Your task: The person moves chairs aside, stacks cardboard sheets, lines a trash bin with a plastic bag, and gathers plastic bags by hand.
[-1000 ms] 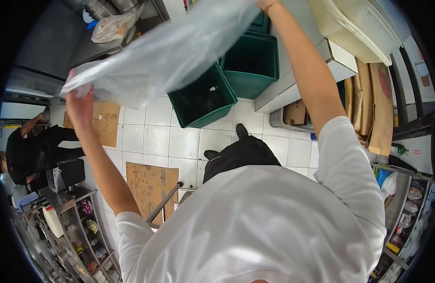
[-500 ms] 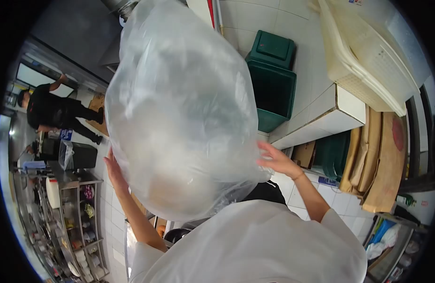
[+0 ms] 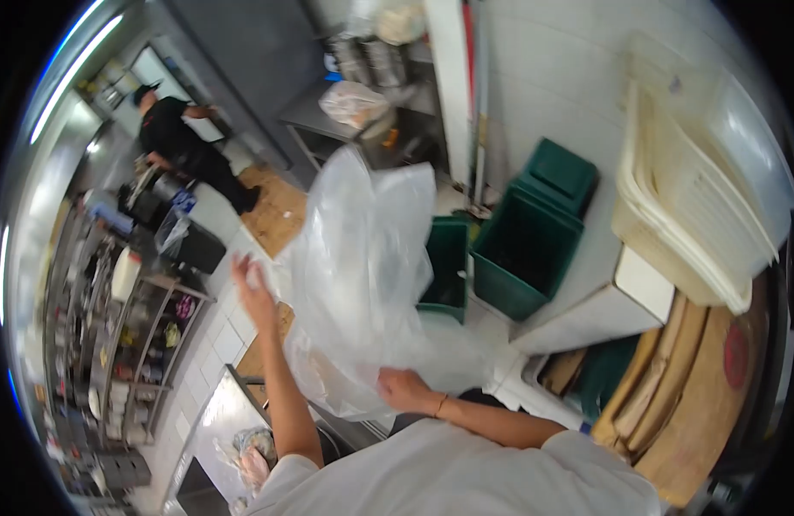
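A large clear plastic bag (image 3: 354, 249) hangs in front of me, partly collapsed, with its top near the steel shelf unit. My right hand (image 3: 406, 391) is closed on the lower part of the bag, close to my body. Left of the bag, my left hand (image 3: 255, 292) is raised with its fingers apart, slightly blurred and not gripping the plastic. Behind the bag's right side stands a green bin (image 3: 449, 267), partly covered by it. Another green bin (image 3: 526, 254) beside it has its lid tipped back, showing a dark inside.
Cream plastic crates (image 3: 681, 189) lean on a white tiled ledge (image 3: 595, 301) at right, above flattened cardboard (image 3: 672, 396). A person in black (image 3: 186, 142) stands at far left. Metal shelves (image 3: 147, 344) line the left side. A steel counter (image 3: 229, 413) is at lower left.
The bag has gone from ballooned to slack and narrower. My right hand has moved inward and closed on it, while my left hand has come away from its side. The view has turned.
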A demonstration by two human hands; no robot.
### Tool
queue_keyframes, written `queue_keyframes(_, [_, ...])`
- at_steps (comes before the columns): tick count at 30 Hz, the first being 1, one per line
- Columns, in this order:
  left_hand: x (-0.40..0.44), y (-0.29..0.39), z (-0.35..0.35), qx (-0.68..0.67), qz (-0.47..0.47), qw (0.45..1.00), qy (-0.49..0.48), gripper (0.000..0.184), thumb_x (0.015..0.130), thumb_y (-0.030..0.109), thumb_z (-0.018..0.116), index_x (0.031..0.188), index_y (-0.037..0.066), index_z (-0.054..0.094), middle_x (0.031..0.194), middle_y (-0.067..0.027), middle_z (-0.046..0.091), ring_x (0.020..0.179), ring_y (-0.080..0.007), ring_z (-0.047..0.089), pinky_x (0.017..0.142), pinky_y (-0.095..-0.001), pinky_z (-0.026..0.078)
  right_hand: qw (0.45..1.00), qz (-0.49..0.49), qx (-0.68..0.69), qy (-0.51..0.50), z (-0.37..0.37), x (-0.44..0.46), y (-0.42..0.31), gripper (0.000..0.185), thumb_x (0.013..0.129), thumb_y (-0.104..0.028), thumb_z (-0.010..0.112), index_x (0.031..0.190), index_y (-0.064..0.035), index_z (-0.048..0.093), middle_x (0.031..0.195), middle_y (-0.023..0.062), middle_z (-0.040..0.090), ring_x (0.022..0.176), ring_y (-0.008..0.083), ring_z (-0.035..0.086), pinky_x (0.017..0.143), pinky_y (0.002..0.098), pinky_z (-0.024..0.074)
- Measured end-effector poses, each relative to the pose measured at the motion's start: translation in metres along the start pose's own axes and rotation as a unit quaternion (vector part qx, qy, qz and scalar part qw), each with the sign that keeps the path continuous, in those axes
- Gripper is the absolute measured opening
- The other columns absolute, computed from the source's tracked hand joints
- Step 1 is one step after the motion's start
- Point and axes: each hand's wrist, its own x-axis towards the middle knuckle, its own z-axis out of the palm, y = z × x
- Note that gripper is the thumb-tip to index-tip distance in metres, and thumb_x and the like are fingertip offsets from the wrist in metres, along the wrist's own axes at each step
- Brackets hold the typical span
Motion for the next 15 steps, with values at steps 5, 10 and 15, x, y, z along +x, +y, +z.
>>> queue_keyframes(5, [-0.035,-0.041,0.076,0.151,-0.064,0.945,-0.284,0.07,0.071,0.026,0.07,0.127,-0.003,0.037,0.124,-0.0214,0.045,0.117,-0.0289,0.043,0.097,-0.0351,0.034,0.979,-0.168,0.017,-0.117,0.008,0.004,-0.046,0.037,0.078,-0.021,0.055,0.111,-0.0067,0.053,0.076,0.0132,0.056,0.075,0.0335,0.057,0.066,0.0417,0.0466])
queue_keyframes(10, [-0.076,-0.031,-0.001,-0.174,-0.249,0.917,-0.258,0.047,0.07,0.016,0.065,0.112,-0.001,0.055,0.098,-0.0046,0.061,0.087,-0.0119,0.055,0.08,-0.0269,0.043,0.902,0.151,0.185,-0.359,-0.083,0.027,-0.008,0.043,0.081,-0.027,0.057,0.119,-0.0075,0.049,0.096,0.0071,0.062,0.078,0.0151,0.06,0.061,0.0284,0.0492])
queue_keyframes(15, [-0.09,0.063,-0.101,-0.35,-0.294,0.869,-0.188,0.042,0.073,0.024,0.067,0.107,0.001,0.058,0.096,-0.0038,0.061,0.087,-0.0111,0.053,0.078,-0.0256,0.042,0.889,0.309,0.281,0.19,-0.118,0.064,0.068,0.083,0.075,-0.032,0.069,0.136,-0.0095,0.019,0.102,0.012,0.056,0.082,0.0147,0.058,0.057,0.0343,0.0498])
